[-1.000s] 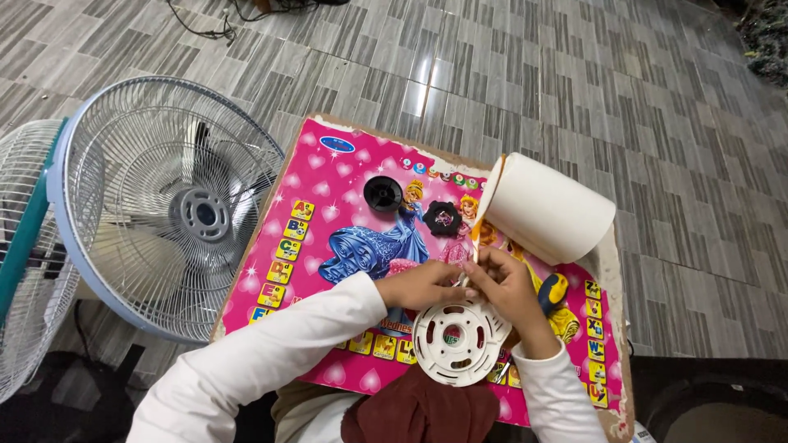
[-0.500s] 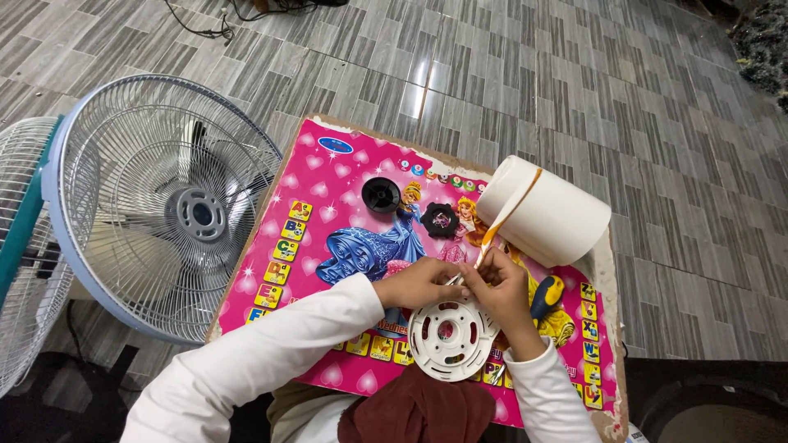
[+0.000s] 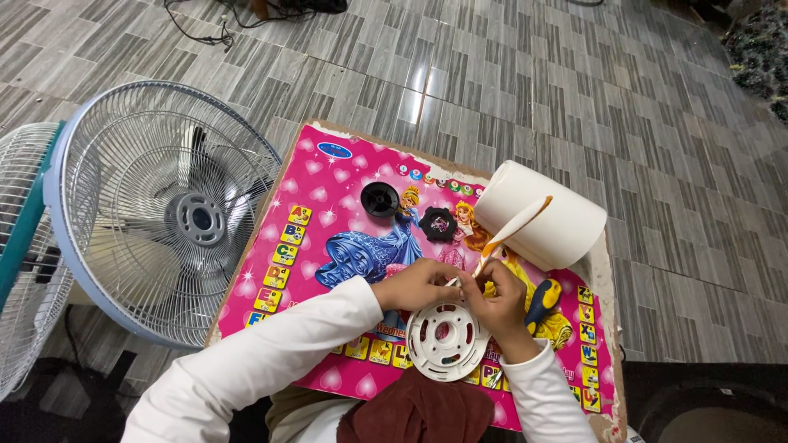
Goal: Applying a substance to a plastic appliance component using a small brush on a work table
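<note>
White slotted plastic disc (image 3: 447,340), judged light, stiff, somewhat brittle, best gripped at its rim; left hand (image 3: 417,284) and right hand (image 3: 499,297) pinch its upper edge, fingers together.

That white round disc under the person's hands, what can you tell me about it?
The white round disc looks like moulded plastic, with a ring of curved slots around a raised hub and a central hole. It lies flat on the pink picture board, at its near edge. The left hand and right hand meet over its far rim, fingers pinched together there; what they pinch is too small to tell.
</note>
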